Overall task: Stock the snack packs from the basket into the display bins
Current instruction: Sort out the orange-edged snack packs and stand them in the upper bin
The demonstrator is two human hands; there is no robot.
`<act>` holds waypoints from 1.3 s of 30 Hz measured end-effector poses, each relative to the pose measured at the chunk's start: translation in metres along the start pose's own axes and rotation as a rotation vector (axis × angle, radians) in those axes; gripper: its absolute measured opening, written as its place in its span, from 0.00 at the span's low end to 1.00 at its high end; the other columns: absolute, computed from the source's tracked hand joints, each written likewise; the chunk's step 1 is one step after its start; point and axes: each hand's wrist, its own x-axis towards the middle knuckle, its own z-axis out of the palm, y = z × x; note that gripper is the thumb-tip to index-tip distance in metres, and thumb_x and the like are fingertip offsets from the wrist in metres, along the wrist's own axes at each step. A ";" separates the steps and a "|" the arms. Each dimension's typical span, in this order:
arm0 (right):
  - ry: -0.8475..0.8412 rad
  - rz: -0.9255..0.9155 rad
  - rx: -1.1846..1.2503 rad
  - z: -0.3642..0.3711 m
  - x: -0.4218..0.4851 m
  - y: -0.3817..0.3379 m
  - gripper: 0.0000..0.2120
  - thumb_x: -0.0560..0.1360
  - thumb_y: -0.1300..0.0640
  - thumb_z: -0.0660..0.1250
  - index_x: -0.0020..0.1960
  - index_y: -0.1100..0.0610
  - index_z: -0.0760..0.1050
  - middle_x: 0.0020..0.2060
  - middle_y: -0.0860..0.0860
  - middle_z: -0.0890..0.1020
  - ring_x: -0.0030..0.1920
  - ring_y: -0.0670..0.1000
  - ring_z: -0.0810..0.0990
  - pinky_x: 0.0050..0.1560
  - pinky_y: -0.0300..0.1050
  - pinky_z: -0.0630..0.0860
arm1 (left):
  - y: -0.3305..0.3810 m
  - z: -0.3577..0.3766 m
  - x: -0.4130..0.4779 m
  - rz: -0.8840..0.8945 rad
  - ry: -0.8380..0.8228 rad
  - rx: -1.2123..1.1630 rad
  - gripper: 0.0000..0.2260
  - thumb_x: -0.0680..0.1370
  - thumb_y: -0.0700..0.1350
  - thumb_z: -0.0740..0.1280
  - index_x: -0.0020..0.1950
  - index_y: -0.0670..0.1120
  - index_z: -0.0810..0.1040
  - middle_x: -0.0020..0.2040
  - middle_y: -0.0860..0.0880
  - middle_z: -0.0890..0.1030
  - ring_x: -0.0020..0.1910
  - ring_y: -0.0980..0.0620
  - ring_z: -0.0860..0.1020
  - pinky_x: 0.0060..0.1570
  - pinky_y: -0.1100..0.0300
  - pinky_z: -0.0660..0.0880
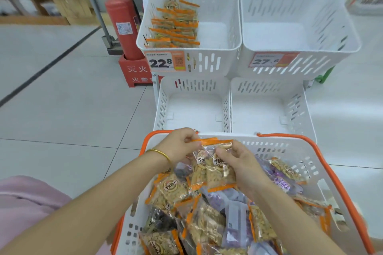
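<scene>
A white basket with orange rim [323, 159] stands in front of me, filled with several orange-edged and purple snack packs [209, 221]. Over its far end both hands hold a small stack of orange-edged packs [215, 170] upright. My left hand [180, 145] pinches the stack's top left corner, and my right hand [240, 163] grips its right side. Beyond stand white display bins. The upper left bin [230, 16] holds a row of several orange-edged packs [176, 23] along its left side.
The upper right bin [298, 18] and both lower bins [194, 107] [267, 107] are bare inside. Price tags hang on the upper bins. A red fire extinguisher [122, 20] stands on its red box left of the rack. Tiled floor stretches left.
</scene>
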 end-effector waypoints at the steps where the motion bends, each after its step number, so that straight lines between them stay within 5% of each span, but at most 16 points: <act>1: 0.028 -0.042 -0.007 0.002 -0.001 -0.006 0.09 0.75 0.55 0.69 0.48 0.60 0.74 0.40 0.57 0.77 0.43 0.56 0.78 0.41 0.54 0.77 | 0.008 0.001 -0.002 0.007 0.035 -0.091 0.06 0.79 0.39 0.63 0.42 0.44 0.73 0.37 0.47 0.76 0.34 0.53 0.75 0.40 0.57 0.80; 3: 0.046 -0.093 0.018 0.005 0.000 -0.018 0.05 0.76 0.54 0.68 0.46 0.55 0.75 0.44 0.62 0.78 0.47 0.61 0.80 0.46 0.61 0.78 | 0.020 0.001 -0.004 -0.001 0.104 -0.301 0.05 0.79 0.41 0.63 0.44 0.42 0.72 0.41 0.43 0.78 0.38 0.49 0.78 0.40 0.60 0.80; 6: 0.100 -0.179 0.052 0.010 0.003 -0.040 0.09 0.76 0.55 0.67 0.39 0.46 0.74 0.45 0.61 0.78 0.48 0.63 0.79 0.47 0.62 0.76 | 0.030 0.002 -0.005 0.077 0.119 -0.377 0.10 0.76 0.50 0.68 0.45 0.44 0.74 0.47 0.42 0.78 0.48 0.44 0.79 0.54 0.53 0.78; 8: 0.146 -0.225 0.125 0.017 0.006 -0.054 0.06 0.77 0.57 0.67 0.46 0.47 0.72 0.45 0.59 0.80 0.48 0.63 0.80 0.46 0.63 0.77 | 0.033 0.003 -0.007 0.142 0.066 -0.210 0.13 0.72 0.51 0.73 0.52 0.52 0.73 0.51 0.50 0.78 0.51 0.52 0.79 0.55 0.58 0.76; 11: 0.152 -0.259 0.169 0.026 0.015 -0.078 0.14 0.75 0.60 0.68 0.58 0.51 0.68 0.43 0.53 0.82 0.43 0.56 0.82 0.37 0.53 0.80 | 0.041 0.004 -0.006 0.193 0.000 -0.159 0.27 0.71 0.39 0.73 0.63 0.53 0.63 0.52 0.52 0.76 0.49 0.57 0.78 0.48 0.64 0.78; 15: -0.016 -0.308 -0.188 0.013 0.033 -0.137 0.23 0.70 0.60 0.73 0.62 0.53 0.72 0.50 0.53 0.82 0.47 0.51 0.83 0.43 0.48 0.79 | 0.064 -0.023 0.009 0.275 0.050 -0.087 0.30 0.71 0.37 0.73 0.67 0.49 0.63 0.55 0.48 0.77 0.51 0.52 0.79 0.48 0.51 0.80; 20: -0.217 -0.325 -0.682 0.007 0.051 -0.216 0.12 0.69 0.61 0.74 0.51 0.55 0.77 0.37 0.45 0.83 0.37 0.43 0.80 0.33 0.41 0.75 | 0.097 -0.058 0.035 0.416 0.062 -0.031 0.35 0.70 0.33 0.73 0.72 0.47 0.59 0.62 0.48 0.75 0.57 0.55 0.77 0.52 0.58 0.79; 22: -0.120 -0.433 -0.673 0.014 0.065 -0.237 0.09 0.69 0.63 0.74 0.46 0.58 0.76 0.41 0.53 0.84 0.39 0.47 0.82 0.33 0.44 0.78 | 0.106 -0.070 0.051 0.501 0.173 0.026 0.38 0.70 0.36 0.74 0.73 0.47 0.58 0.63 0.49 0.74 0.60 0.55 0.75 0.57 0.61 0.75; 24: 0.044 -0.575 -0.594 0.017 0.083 -0.255 0.11 0.69 0.66 0.73 0.40 0.55 0.73 0.46 0.60 0.83 0.42 0.54 0.82 0.37 0.50 0.80 | 0.108 -0.083 0.069 0.560 0.431 0.339 0.39 0.70 0.45 0.75 0.75 0.47 0.57 0.68 0.48 0.69 0.67 0.50 0.68 0.67 0.56 0.66; 27: 0.305 -0.714 -0.757 0.020 0.120 -0.266 0.15 0.65 0.67 0.73 0.34 0.54 0.68 0.39 0.59 0.79 0.42 0.61 0.81 0.40 0.54 0.79 | 0.097 -0.096 0.085 0.511 0.623 0.739 0.37 0.73 0.50 0.71 0.76 0.45 0.56 0.75 0.45 0.59 0.74 0.46 0.53 0.72 0.56 0.49; 31: 0.371 -0.597 -1.309 0.027 0.166 -0.247 0.12 0.68 0.64 0.71 0.38 0.56 0.68 0.43 0.57 0.78 0.50 0.58 0.76 0.39 0.43 0.64 | 0.078 -0.092 0.096 0.446 0.586 1.009 0.36 0.75 0.52 0.67 0.76 0.46 0.52 0.77 0.43 0.51 0.76 0.44 0.45 0.73 0.51 0.39; 35: 0.274 -0.411 -1.405 0.036 0.189 -0.237 0.14 0.72 0.67 0.66 0.34 0.55 0.63 0.44 0.56 0.74 0.48 0.57 0.75 0.37 0.43 0.66 | 0.078 -0.092 0.098 0.472 0.590 1.004 0.36 0.75 0.52 0.68 0.76 0.46 0.53 0.77 0.43 0.52 0.76 0.44 0.45 0.73 0.51 0.38; 37: 0.130 -0.192 -1.338 0.038 0.192 -0.242 0.04 0.74 0.65 0.66 0.42 0.60 0.72 0.46 0.58 0.76 0.46 0.54 0.73 0.40 0.42 0.71 | 0.077 -0.095 0.097 0.478 0.572 1.002 0.35 0.75 0.51 0.67 0.76 0.47 0.52 0.77 0.44 0.52 0.76 0.45 0.45 0.73 0.52 0.38; 39: -0.022 0.000 -1.166 0.039 0.189 -0.250 0.07 0.74 0.66 0.64 0.52 0.66 0.75 0.48 0.62 0.78 0.44 0.54 0.75 0.41 0.46 0.76 | 0.077 -0.096 0.097 0.466 0.555 0.999 0.35 0.76 0.51 0.67 0.77 0.47 0.51 0.77 0.45 0.52 0.76 0.46 0.45 0.73 0.52 0.38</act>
